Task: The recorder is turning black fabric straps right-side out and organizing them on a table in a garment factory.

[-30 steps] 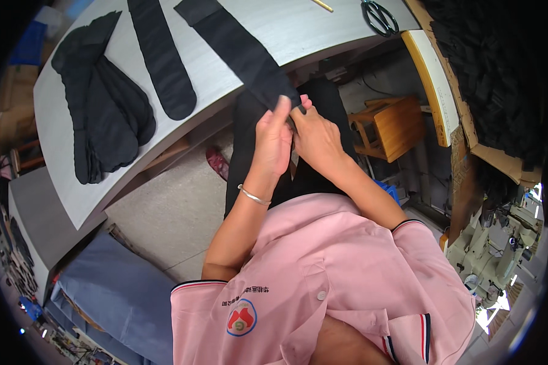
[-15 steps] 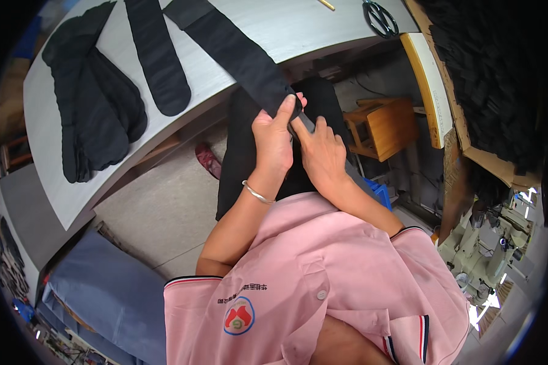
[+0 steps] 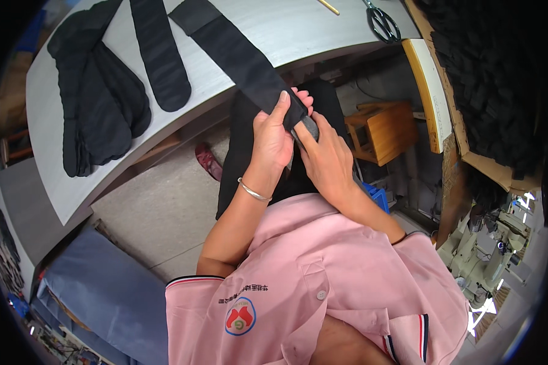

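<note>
A long black sock-like fabric tube [image 3: 237,58] runs from the table down to my lap, its banded far end lying on the tabletop. Its near end is held by my left hand [image 3: 275,135], the thumb pressed on top and the other fingers curled beneath, tips showing past the far side. My right hand [image 3: 329,152] grips the same end, with the index finger at its edge beside a grey patch [image 3: 310,127]; whether that is lining or a separate piece I cannot tell. My right thumb is hidden.
On the pale table [image 3: 49,182] lie another black tube [image 3: 161,61] and a heap of black ones [image 3: 100,109]. Scissors [image 3: 383,23] and a thin yellow stick [image 3: 329,6] are at the far edge. A wooden stool [image 3: 388,131] and a box of black pieces [image 3: 487,79] stand to the right.
My right hand has come up against the fabric's end, its fingers more gathered. My left fingertips show more beyond the edge, and the grey patch is now bunched by the right index finger.
</note>
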`<action>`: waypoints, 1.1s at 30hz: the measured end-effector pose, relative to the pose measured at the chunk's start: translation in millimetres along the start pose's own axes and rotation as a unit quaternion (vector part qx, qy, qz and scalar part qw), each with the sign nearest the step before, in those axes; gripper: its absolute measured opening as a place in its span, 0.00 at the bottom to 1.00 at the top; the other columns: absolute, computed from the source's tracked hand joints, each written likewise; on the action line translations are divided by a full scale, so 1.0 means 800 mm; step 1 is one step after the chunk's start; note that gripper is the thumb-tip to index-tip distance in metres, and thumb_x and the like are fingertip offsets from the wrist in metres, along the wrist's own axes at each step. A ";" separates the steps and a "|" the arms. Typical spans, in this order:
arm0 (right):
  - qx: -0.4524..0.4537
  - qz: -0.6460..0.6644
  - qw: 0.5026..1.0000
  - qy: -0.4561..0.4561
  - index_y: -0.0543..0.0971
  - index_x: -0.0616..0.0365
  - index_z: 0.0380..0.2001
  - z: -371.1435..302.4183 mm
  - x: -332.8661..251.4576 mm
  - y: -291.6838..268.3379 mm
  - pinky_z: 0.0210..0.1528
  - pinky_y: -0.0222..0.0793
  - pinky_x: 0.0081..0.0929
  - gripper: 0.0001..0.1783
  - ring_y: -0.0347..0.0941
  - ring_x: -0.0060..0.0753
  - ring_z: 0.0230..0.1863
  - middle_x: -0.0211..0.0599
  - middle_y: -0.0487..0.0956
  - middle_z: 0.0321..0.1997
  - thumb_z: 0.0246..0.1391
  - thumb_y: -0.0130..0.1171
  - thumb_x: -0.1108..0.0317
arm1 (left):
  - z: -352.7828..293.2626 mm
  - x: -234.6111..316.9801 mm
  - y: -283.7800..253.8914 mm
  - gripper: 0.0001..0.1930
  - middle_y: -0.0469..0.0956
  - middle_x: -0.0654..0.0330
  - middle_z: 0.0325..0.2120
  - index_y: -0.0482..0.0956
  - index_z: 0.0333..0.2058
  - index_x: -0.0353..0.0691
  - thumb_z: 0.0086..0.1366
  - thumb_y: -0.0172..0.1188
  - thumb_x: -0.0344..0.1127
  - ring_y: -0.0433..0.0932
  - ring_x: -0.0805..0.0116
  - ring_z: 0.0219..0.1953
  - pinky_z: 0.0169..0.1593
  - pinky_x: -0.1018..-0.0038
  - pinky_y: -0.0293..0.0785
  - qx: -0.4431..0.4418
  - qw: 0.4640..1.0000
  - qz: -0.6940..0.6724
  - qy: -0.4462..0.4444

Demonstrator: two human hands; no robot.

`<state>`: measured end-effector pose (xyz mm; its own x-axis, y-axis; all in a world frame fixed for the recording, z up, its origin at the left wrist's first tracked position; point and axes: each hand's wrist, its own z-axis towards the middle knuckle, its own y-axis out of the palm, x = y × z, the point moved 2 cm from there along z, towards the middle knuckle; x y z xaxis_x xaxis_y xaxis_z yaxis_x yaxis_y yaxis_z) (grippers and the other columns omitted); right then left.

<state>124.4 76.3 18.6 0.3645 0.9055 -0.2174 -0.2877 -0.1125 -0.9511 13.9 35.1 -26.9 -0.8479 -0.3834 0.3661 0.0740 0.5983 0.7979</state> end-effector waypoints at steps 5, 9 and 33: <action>-0.097 -0.069 0.991 0.060 0.67 0.40 0.64 -0.007 -0.004 0.010 0.29 0.73 0.38 0.39 0.76 0.46 0.32 0.52 0.72 0.42 0.47 0.63 0.74 | 0.002 0.002 -0.002 0.17 0.81 0.50 0.42 0.75 0.49 0.29 0.71 0.58 0.39 0.82 0.62 0.43 0.49 0.67 0.80 0.001 1.000 0.023 0.003; -0.122 -0.036 0.988 0.089 0.71 0.48 0.56 0.024 0.002 0.040 0.32 0.76 0.42 0.28 0.79 0.53 0.35 0.57 0.76 0.41 0.50 0.57 0.77 | 0.003 -0.001 -0.005 0.17 0.81 0.52 0.40 0.75 0.48 0.30 0.71 0.58 0.40 0.81 0.64 0.42 0.49 0.67 0.79 -0.006 0.998 0.057 0.032; -0.073 -0.045 0.996 0.040 0.69 0.41 0.62 0.034 0.011 0.040 0.26 0.72 0.40 0.34 0.76 0.46 0.26 0.43 0.72 0.27 0.49 0.60 0.74 | 0.003 0.004 -0.008 0.18 0.81 0.53 0.39 0.76 0.46 0.31 0.70 0.60 0.42 0.80 0.65 0.45 0.52 0.69 0.76 -0.045 0.998 0.038 -0.008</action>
<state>94.7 91.6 -7.7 0.4534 0.8800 -0.1415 -0.1213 -0.0964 -0.9879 9.8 32.1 -31.9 -0.8465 -0.3269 0.4203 0.1850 0.5595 0.8079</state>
